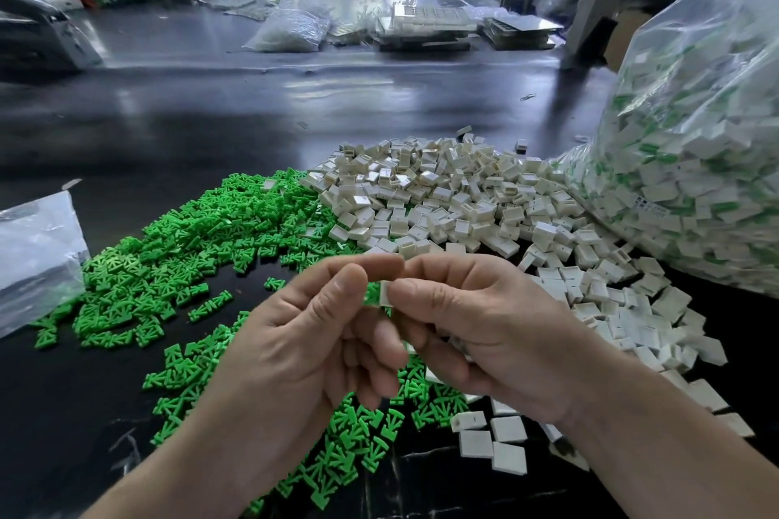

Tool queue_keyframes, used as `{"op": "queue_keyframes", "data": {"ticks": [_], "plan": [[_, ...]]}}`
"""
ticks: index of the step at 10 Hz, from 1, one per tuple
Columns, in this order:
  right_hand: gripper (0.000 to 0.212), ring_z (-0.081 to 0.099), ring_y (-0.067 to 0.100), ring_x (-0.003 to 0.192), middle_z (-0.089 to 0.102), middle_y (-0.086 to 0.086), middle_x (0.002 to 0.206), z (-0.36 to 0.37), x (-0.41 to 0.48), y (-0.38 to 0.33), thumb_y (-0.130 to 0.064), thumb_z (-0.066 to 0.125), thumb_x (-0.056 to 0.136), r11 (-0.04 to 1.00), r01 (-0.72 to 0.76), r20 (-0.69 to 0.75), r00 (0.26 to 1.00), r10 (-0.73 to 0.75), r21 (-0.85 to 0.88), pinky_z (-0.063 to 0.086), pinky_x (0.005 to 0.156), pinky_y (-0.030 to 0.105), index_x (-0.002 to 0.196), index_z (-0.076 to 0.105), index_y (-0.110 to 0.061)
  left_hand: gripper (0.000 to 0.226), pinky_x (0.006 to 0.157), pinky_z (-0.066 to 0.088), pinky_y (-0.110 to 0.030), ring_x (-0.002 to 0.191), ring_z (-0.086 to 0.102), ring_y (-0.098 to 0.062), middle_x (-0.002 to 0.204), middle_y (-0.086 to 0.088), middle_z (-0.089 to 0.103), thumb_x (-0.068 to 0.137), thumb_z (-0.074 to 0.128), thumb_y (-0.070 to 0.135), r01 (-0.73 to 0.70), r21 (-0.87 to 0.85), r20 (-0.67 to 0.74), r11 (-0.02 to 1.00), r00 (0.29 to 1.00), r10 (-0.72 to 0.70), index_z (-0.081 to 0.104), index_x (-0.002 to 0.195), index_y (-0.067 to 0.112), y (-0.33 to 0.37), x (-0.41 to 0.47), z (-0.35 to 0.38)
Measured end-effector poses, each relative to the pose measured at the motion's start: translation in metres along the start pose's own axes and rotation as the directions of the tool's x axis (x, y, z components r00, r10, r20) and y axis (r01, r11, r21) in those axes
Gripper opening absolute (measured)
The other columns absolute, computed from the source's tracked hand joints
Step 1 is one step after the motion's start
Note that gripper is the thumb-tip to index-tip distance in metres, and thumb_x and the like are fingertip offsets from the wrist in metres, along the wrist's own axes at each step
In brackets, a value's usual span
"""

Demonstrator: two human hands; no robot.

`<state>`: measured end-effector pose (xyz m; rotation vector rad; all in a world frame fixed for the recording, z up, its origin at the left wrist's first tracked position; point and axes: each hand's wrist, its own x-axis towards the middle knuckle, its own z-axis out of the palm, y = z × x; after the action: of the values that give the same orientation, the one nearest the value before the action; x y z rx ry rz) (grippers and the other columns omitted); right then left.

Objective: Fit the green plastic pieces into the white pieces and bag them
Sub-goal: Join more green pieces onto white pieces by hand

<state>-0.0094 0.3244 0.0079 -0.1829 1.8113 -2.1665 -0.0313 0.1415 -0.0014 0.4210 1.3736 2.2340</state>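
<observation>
Two bags on the table [253, 118]. Big bag [695, 147] at 3 o'clock, clear, packed with white pieces showing green inserts; its label [651, 206] is too small to read. Small bag [33, 257] at 9 o'clock, contents unclear. Green pile [189, 257] at 9–10 o'clock, white pile [442, 198] at 12–2 o'clock, edges touching. Centre: right hand [476, 329] pinches one white piece [384, 293] between thumb and forefinger. Left hand [320, 333], fingers curled, pinches what looks like a green piece [373, 293] against its 9 o'clock edge. Fingertips of both hands meet above the piles.
</observation>
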Motion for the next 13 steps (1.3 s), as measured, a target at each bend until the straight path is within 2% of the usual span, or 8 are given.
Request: {"op": "queue_keyframes", "data": {"ticks": [1, 2, 3, 6, 8, 10, 12, 13], "plan": [[0.045, 0.041, 0.008, 0.039, 0.054, 0.000, 0.061, 0.002, 0.000, 0.002, -0.028, 0.065, 0.088, 0.996, -0.056, 0.026, 0.998, 0.054, 0.074, 0.028, 0.034, 0.016, 0.117, 0.062, 0.006, 0.044, 0.047, 0.054, -0.026, 0.054, 0.067, -0.021, 0.071, -0.014, 0.070, 0.081, 0.076, 0.038, 0.096, -0.181, 0.112, 0.979, 0.991, -0.076, 0.069, 0.111, 0.007, 0.000, 0.000, 0.002], [0.037, 0.040, 0.008, 0.039, 0.055, 0.001, 0.061, 0.002, -0.001, 0.000, -0.027, 0.065, 0.088, 0.995, -0.065, 0.048, 0.997, 0.062, 0.077, 0.028, 0.033, 0.015, 0.105, 0.062, 0.006, 0.041, 0.047, 0.055, -0.029, 0.053, 0.068, -0.023, 0.070, -0.017, 0.070, 0.077, 0.080, 0.035, 0.130, -0.219, 0.110, 0.967, 0.988, -0.108, 0.071, 0.106, 0.007, 0.001, 0.001, 0.001], [0.015, 0.040, 0.010, 0.040, 0.055, 0.005, 0.064, 0.002, -0.003, -0.001, -0.027, 0.066, 0.089, 0.997, -0.058, 0.043, 0.997, 0.056, 0.043, 0.028, 0.033, 0.016, 0.088, 0.067, -0.012, 0.040, 0.044, 0.054, -0.029, 0.049, 0.066, -0.023, 0.066, -0.017, 0.068, 0.071, 0.085, 0.035, 0.146, -0.225, 0.078, 0.963, 0.988, -0.131, 0.073, 0.099, 0.009, -0.001, 0.001, 0.002], [0.036, 0.036, 0.018, 0.051, 0.054, 0.005, 0.065, 0.006, 0.000, -0.001, -0.028, 0.066, 0.088, 0.996, -0.056, 0.002, 0.998, 0.056, 0.063, 0.025, 0.034, 0.020, 0.101, 0.060, 0.005, 0.043, 0.049, 0.054, -0.028, 0.049, 0.066, -0.022, 0.066, -0.015, 0.068, 0.069, 0.087, 0.036, 0.053, -0.255, 0.021, 0.965, 0.999, -0.049, 0.073, 0.100, 0.009, -0.006, 0.002, 0.009], [0.050, 0.041, 0.022, 0.055, 0.059, 0.001, 0.062, 0.010, 0.000, -0.003, -0.029, 0.064, 0.089, 0.997, -0.026, 0.008, 1.000, 0.025, 0.070, 0.023, 0.034, 0.022, 0.117, 0.054, 0.011, 0.019, 0.047, 0.052, -0.024, 0.050, 0.064, -0.014, 0.062, -0.003, 0.067, 0.084, 0.059, 0.031, 0.025, -0.157, -0.007, 0.987, 1.000, -0.027, 0.073, 0.086, 0.018, -0.006, 0.002, 0.016], [0.046, 0.048, 0.017, 0.047, 0.063, 0.001, 0.062, 0.013, 0.000, -0.003, -0.026, 0.057, 0.097, 0.994, 0.015, 0.040, 0.999, -0.020, 0.109, 0.019, 0.035, 0.027, 0.111, 0.048, 0.017, 0.021, 0.045, 0.050, -0.024, 0.049, 0.062, -0.013, 0.061, -0.002, 0.065, 0.084, 0.056, 0.032, -0.021, -0.101, -0.023, 0.995, 1.000, 0.019, 0.071, 0.088, 0.018, -0.008, 0.004, 0.019], [0.057, 0.049, 0.012, 0.041, 0.061, -0.004, 0.060, 0.013, 0.001, -0.002, -0.029, 0.057, 0.097, 0.992, -0.003, 0.033, 0.999, -0.002, 0.124, 0.027, 0.032, 0.017, 0.124, 0.042, 0.019, 0.032, 0.055, 0.055, -0.027, 0.060, 0.068, -0.016, 0.073, -0.005, 0.070, 0.103, 0.039, 0.026, -0.016, -0.063, 0.046, 0.998, 0.999, 0.019, 0.068, 0.102, 0.012, -0.015, 0.007, 0.003], [0.049, 0.038, 0.028, 0.057, 0.056, 0.007, 0.062, 0.009, 0.001, 0.001, -0.031, 0.061, 0.094, 0.997, -0.013, 0.013, 1.000, 0.013, 0.072, 0.021, 0.035, 0.024, 0.110, 0.051, 0.015, 0.024, 0.055, 0.054, -0.028, 0.061, 0.067, -0.016, 0.073, -0.004, 0.069, 0.094, 0.056, 0.032, -0.013, -0.044, 0.072, 0.999, 0.997, 0.016, 0.065, 0.103, 0.011, -0.017, 0.008, 0.001]]}}
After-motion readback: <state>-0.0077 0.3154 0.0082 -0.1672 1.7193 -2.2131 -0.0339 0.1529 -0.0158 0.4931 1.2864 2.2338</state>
